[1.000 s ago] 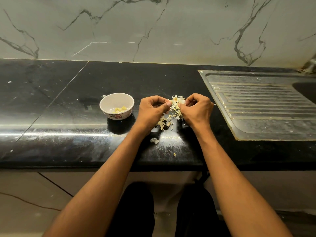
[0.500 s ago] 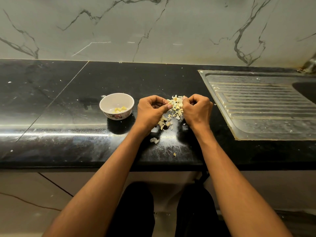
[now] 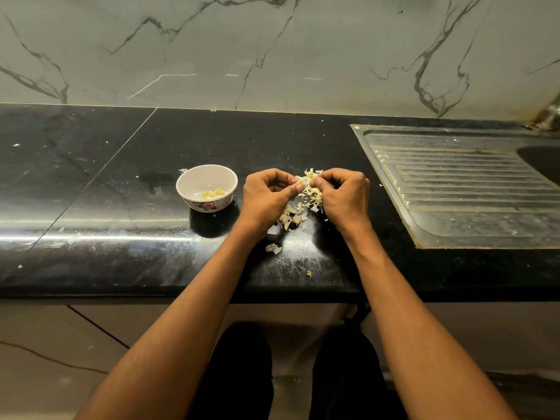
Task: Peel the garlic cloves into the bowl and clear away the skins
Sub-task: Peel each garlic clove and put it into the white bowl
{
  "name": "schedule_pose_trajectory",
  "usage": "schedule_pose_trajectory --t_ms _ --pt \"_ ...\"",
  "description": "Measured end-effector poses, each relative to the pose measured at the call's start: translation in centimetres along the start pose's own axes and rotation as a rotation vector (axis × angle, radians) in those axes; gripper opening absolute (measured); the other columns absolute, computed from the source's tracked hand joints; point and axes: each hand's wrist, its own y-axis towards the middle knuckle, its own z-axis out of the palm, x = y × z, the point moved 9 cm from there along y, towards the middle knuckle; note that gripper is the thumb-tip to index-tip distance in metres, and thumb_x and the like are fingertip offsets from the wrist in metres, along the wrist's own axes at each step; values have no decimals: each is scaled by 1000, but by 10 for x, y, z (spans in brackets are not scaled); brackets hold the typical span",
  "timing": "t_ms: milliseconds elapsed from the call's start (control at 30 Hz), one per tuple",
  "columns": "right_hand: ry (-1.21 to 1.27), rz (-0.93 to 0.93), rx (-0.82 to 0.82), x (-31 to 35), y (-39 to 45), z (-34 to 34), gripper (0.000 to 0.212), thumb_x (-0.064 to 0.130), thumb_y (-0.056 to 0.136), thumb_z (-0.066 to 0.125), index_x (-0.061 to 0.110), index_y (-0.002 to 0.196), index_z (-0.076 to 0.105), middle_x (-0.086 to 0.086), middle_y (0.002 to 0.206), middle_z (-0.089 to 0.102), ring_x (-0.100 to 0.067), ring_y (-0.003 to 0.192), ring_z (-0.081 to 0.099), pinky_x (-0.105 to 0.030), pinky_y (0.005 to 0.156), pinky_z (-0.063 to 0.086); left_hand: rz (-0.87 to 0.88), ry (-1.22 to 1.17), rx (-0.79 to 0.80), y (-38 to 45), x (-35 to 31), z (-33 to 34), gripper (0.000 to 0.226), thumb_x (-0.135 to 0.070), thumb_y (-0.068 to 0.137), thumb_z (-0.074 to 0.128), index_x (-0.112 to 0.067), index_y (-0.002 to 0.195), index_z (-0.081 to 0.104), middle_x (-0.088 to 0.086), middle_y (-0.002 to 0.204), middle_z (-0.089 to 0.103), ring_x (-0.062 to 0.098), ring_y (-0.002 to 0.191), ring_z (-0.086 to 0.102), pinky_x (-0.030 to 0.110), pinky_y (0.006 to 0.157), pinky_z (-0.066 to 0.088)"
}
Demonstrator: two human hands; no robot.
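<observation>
- You are in a home kitchen, at a black stone counter [image 3: 127,165].
- Behind the counter rises a grey-veined marble wall [image 3: 272,50].
- Set into the counter's right end is a steel sink drainboard [image 3: 460,189], ribbed.

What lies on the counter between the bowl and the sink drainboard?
In the head view: both hands, left and right, and the garlic skins and cloves, between bowl and drainboard.
</observation>
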Motion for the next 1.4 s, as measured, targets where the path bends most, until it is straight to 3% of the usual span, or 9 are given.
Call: schedule_pose_trajectory --t_ms 100,233,367,467,567,800,1200,1333,1400 --pt "27 5 25 1 -1 2 16 2 92 70 13 94 81 5 89 78 -8 88 73 -35 83 62 -2 1 -6 0 0 0 17 -8 80 86 0 89 74 6 78 73 7 64 65 16 60 50" --pt "6 -11 25 4 -1 0 24 -2 88 73 20 97 78 10 93 75 -4 91 70 -27 83 60 -5 -4 -12 -1 -1 0 17 -7 80 85 1 90 74 7 77 72 6 63 64 13 55 48" --pt "4 -28 -25 6 -1 -4 13 16 85 84 18 83 71 11 76 68 0 68 64 -14 62 53 -3 -4 -11 0 -1 -1 17 -6 80 86 1 89 74 7 78 73 8 66 66 18 64 53" --pt "13 15 -110 1 0 -10 41 29 94 74 15 60 55 8 54 51 -2 49 46 -13 50 35 0 -2 -3 0 0 0 14 -7 79 86 -4 87 75 7 80 74 11 71 68 22 70 57" --pt "-37 66 -134 -1 0 -12 57 29 101 63 19 51 37 6 47 38 -8 43 36 -24 47 27 2 6 -4 0 0 -1 14 -7 79 87 -6 86 75 8 81 75 12 73 68 26 73 60" --pt "-40 27 -73 2 0 -4 34 27 105 54 5 80 60 -10 72 67 -27 67 62 -46 65 50 -1 13 -5 -1 0 0 15 -8 78 87 -6 86 75 9 82 75 13 73 67 29 76 60" --pt "15 6 52 3 1 5 13 4 97 55 10 99 66 -7 90 70 -23 85 68 -38 76 56 -3 15 -6 0 0 -1 15 -9 78 88 -7 86 75 11 82 75 13 72 67 26 72 59" --pt "1 -46 88 9 0 7 23 -5 95 55 15 102 62 -4 91 67 -14 85 65 -14 69 50 -4 13 -10 -1 -1 -1 16 -8 78 87 -4 88 75 14 85 75 14 73 67 29 76 61" --pt "-12 -73 72 12 0 6 19 -3 95 60 14 104 64 1 90 66 -4 82 63 -11 68 48 -3 14 -11 -1 -1 -1 16 -7 78 88 -4 88 75 14 84 75 14 73 67 30 77 61"
